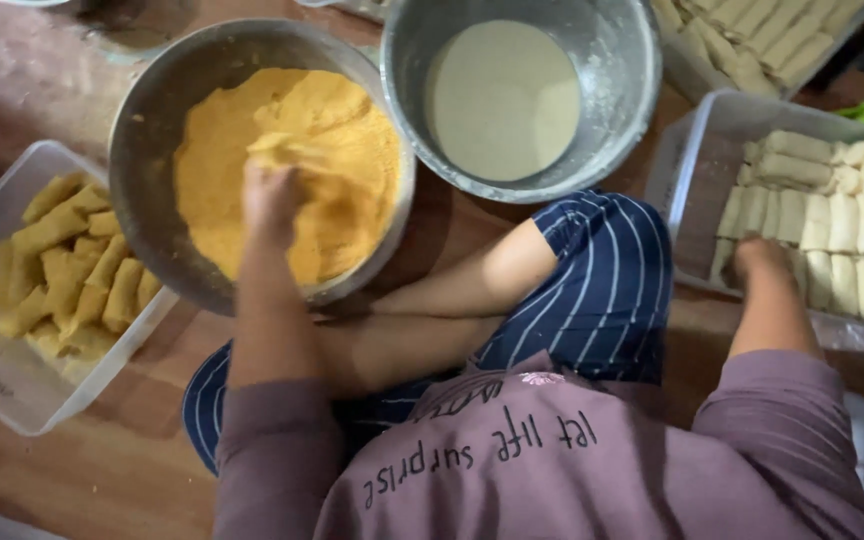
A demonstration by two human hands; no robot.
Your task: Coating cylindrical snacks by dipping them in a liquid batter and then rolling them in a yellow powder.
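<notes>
This looks like a home food-preparation spot on a wooden floor (102, 480), where a person sits cross-legged among the vessels. A metal bowl of orange breadcrumbs (152, 130), a metal pot of pale batter (612, 110) and clear plastic tubs of coated rolls (12, 390) and uncoated rolls (712, 130) show small-batch snack making.

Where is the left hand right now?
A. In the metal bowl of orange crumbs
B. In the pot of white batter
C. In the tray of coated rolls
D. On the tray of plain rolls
A: the left hand is sunk into the orange crumbs in the metal bowl, with a crumb-covered roll at its fingertips, while the right hand is at the tray of plain rolls.
</notes>
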